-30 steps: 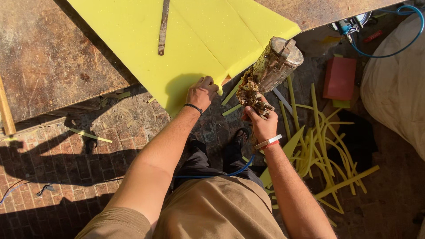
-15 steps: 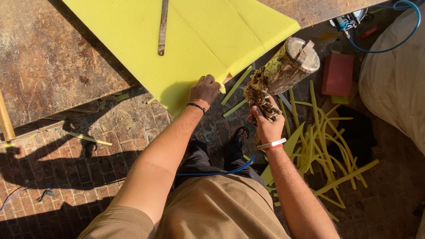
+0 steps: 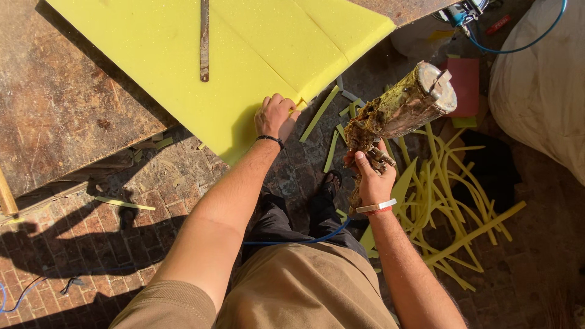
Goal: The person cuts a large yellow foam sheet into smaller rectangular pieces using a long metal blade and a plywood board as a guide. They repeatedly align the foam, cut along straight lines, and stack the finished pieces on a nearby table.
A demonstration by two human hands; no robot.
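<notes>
The left hand point(image 3: 275, 116) reaches forward with the arm nearly straight, palm down, its grip pinching the near edge of the yellow foam sheet point(image 3: 244, 49) where the sheet overhangs the desk point(image 3: 67, 109). A dark band circles that wrist. The right hand point(image 3: 370, 176) is raised with the forearm bent upward, its grip clenched around the handle of a glue-crusted spray gun point(image 3: 399, 109), whose canister tilts up and away to the right, above the floor and just beside the foam's corner. A white and red band sits on that wrist.

One foam sheet lies on the desk, creased into panels, and one long, narrow metal blade point(image 3: 204, 39) rests on top of it. Many thin yellow foam strips point(image 3: 451, 201) lie scattered on the brick floor point(image 3: 109, 237), too tangled to count. One blue hose point(image 3: 304, 239) runs across the person's legs; where it ends is hidden. One red pad point(image 3: 466, 79) lies beyond the canister. A white sack point(image 3: 542, 85) is cut off at the right edge, and the gun's trigger and nozzle are buried under crust and fingers.
</notes>
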